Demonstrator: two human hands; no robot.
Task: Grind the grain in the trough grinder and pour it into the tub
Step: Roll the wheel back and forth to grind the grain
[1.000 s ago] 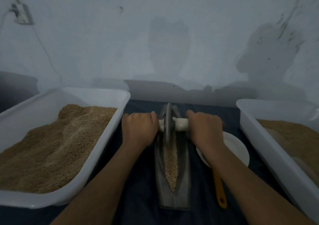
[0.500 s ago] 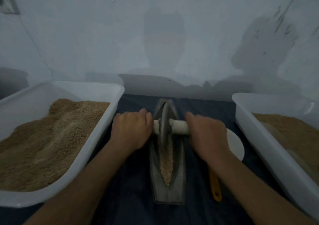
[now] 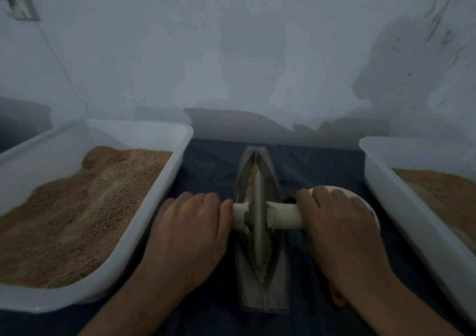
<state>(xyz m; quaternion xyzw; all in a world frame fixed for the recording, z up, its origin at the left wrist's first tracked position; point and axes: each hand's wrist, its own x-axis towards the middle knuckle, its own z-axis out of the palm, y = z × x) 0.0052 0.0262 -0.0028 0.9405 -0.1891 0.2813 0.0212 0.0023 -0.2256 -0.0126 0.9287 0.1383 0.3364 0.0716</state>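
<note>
Both hands, left hand (image 3: 189, 229) and right hand (image 3: 340, 229), are gripping the white axle (image 3: 284, 216), fingers curled, its wheel (image 3: 257, 214) sitting in the trough grinder (image 3: 273, 292) on dark cloth (image 3: 211, 171), hemmed between the left tub (image 3: 144, 232) and right tub (image 3: 401, 207) below a pale wall (image 3: 231, 52).

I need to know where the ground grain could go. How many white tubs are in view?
2: one tub left of the grinder, one tub right, partly cut off by the frame.

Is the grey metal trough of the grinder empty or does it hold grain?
It holds grain: tan grain lies along the grey trough's groove.

Stained pale wall (image 3: 231, 39), dim light.
</note>
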